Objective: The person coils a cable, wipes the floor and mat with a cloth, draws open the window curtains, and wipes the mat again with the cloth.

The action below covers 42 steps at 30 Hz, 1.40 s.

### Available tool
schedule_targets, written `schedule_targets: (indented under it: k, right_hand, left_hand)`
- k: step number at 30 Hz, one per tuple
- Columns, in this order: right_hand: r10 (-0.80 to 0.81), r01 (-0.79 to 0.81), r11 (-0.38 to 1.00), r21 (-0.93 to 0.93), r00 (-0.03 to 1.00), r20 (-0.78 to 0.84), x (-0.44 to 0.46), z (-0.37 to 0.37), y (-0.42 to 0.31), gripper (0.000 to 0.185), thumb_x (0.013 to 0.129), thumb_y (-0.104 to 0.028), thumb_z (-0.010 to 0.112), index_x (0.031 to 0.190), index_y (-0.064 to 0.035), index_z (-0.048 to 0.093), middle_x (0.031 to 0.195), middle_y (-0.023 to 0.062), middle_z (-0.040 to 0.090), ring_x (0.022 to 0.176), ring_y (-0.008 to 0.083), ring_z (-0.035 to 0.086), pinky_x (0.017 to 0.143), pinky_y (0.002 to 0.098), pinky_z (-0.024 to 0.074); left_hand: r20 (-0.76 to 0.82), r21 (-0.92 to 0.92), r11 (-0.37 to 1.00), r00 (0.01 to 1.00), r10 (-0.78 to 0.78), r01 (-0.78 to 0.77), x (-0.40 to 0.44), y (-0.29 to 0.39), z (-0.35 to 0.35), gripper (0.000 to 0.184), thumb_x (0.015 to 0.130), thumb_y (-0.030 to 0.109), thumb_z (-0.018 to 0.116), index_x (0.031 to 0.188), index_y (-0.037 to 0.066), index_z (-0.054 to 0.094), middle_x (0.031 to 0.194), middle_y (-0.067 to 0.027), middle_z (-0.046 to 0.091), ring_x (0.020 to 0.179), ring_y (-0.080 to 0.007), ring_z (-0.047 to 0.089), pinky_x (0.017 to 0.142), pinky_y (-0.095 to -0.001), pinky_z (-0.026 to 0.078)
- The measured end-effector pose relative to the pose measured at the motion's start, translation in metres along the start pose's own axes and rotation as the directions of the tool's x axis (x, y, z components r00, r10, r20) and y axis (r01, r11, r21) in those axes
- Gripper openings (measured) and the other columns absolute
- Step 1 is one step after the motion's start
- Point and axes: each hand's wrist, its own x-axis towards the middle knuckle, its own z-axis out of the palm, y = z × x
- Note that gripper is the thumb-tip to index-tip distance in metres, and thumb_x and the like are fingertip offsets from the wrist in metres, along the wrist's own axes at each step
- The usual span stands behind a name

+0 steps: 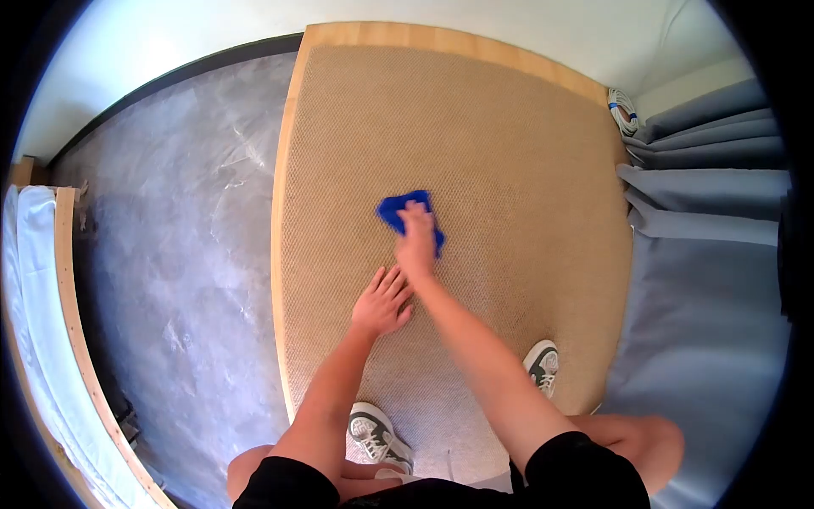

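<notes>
A blue cloth (392, 206) lies bunched on the tan woven carpet (373, 127), near its middle. My right hand (415, 242) grips the cloth from above and presses it to the surface; the fingers are slightly blurred and partly hide it. Just below and to the left, my left hand (383, 304) rests flat on the carpet with its fingers spread, holding nothing.
Light wood trim (284, 170) edges the carpet, with a grey floor (178, 220) beyond it at left. A coiled white cable (623, 112) and grey curtains (704, 246) are at right. A wooden frame (72, 280) with white fabric stands far left. My shoes (377, 434) are on the carpet.
</notes>
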Motion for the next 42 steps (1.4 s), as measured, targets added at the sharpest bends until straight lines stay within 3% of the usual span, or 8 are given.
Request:
schedule_targets:
  k: [5,10,15,17,24,30,36,42]
  right_hand:
    - [-0.051,0.035,0.942,0.334,0.998,0.039,0.016,0.035,-0.053,0.041,0.086,0.003,0.065,0.126,-0.0019,0.059,0.141,0.0185,0.058,0.138,0.0385,0.047,0.119,0.0473,0.0341]
    - [0.458,-0.351,0.862,0.366,0.849,-0.263,0.033,-0.058,-0.008,0.040,0.099,-0.013,0.058,0.137,-0.0005,0.055,0.140,0.0171,0.059,0.130,0.0357,0.055,0.110,0.0419,0.0419]
    - [0.502,-0.595,0.797,-0.106,0.748,-0.434,0.030,-0.105,0.106,0.038,0.097,-0.008,0.057,0.135,-0.0032,0.056,0.149,0.0176,0.052,0.144,0.0382,0.041,0.119,0.0490,0.0305]
    - [0.245,-0.348,0.906,-0.241,0.896,-0.371,0.010,-0.069,0.116,0.038,0.089,0.000,0.056,0.127,-0.0045,0.058,0.150,0.0179,0.050,0.147,0.0404,0.034,0.122,0.0543,0.0243]
    - [-0.077,0.064,0.961,0.271,0.996,0.037,0.004,0.072,-0.076,0.042,0.080,0.011,0.061,0.119,-0.0042,0.058,0.145,0.0153,0.055,0.143,0.0389,0.041,0.124,0.0530,0.0228]
    - [0.314,-0.300,0.676,0.673,0.944,0.104,0.024,0.042,-0.096,0.034,0.100,-0.008,0.059,0.134,-0.0021,0.058,0.134,0.0136,0.063,0.127,0.0275,0.058,0.108,0.0393,0.0441]
    - [0.336,-0.400,0.916,0.011,0.753,-0.566,0.050,-0.091,0.067,0.038,0.099,-0.013,0.058,0.134,0.0021,0.056,0.144,0.0216,0.055,0.136,0.0415,0.048,0.116,0.0482,0.0346]
    - [0.241,-0.309,0.931,-0.194,0.920,-0.311,0.008,-0.024,0.049,0.043,0.085,0.003,0.055,0.127,-0.0031,0.059,0.148,0.0229,0.050,0.143,0.0431,0.039,0.120,0.0542,0.0266]
  left_hand:
    - [-0.206,-0.135,0.990,0.978,0.021,-0.049,-0.003,-0.002,0.018,0.066,0.102,0.052,0.035,0.160,0.019,0.032,0.166,-0.0065,0.031,0.155,-0.0237,0.021,0.128,-0.0459,0.009]
    - [-0.257,-0.072,0.997,0.966,0.019,-0.038,-0.002,0.000,0.014,0.065,0.100,0.049,0.041,0.159,0.023,0.035,0.167,-0.0063,0.028,0.155,-0.0242,0.022,0.128,-0.0462,0.011]
    - [-0.310,-0.098,0.994,0.951,0.012,-0.044,0.001,-0.002,0.019,0.065,0.099,0.049,0.044,0.158,0.024,0.037,0.166,-0.0058,0.029,0.155,-0.0242,0.022,0.128,-0.0465,0.012]
    - [-0.318,-0.113,0.992,0.948,0.009,-0.047,0.001,-0.001,0.021,0.065,0.099,0.049,0.044,0.158,0.024,0.037,0.167,-0.0058,0.029,0.155,-0.0245,0.023,0.128,-0.0468,0.012]
    - [-0.246,-0.034,0.997,0.968,0.053,-0.063,0.008,-0.005,0.028,0.064,0.099,0.048,0.046,0.157,0.023,0.038,0.166,-0.0068,0.030,0.153,-0.0272,0.027,0.127,-0.0507,0.014]
    - [-0.291,0.059,0.997,0.955,0.066,-0.051,0.009,-0.006,0.037,0.063,0.100,0.049,0.046,0.157,0.023,0.038,0.165,-0.0064,0.031,0.153,-0.0268,0.028,0.126,-0.0498,0.016]
    - [-0.291,-0.097,0.994,0.957,0.017,-0.047,0.003,-0.003,0.021,0.066,0.099,0.049,0.042,0.160,0.025,0.031,0.167,-0.0053,0.029,0.154,-0.0235,0.024,0.128,-0.0472,0.011]
    - [-0.262,-0.087,0.996,0.965,0.010,-0.034,0.002,-0.002,0.017,0.066,0.100,0.049,0.042,0.160,0.026,0.030,0.167,-0.0056,0.029,0.155,-0.0235,0.024,0.128,-0.0467,0.012]
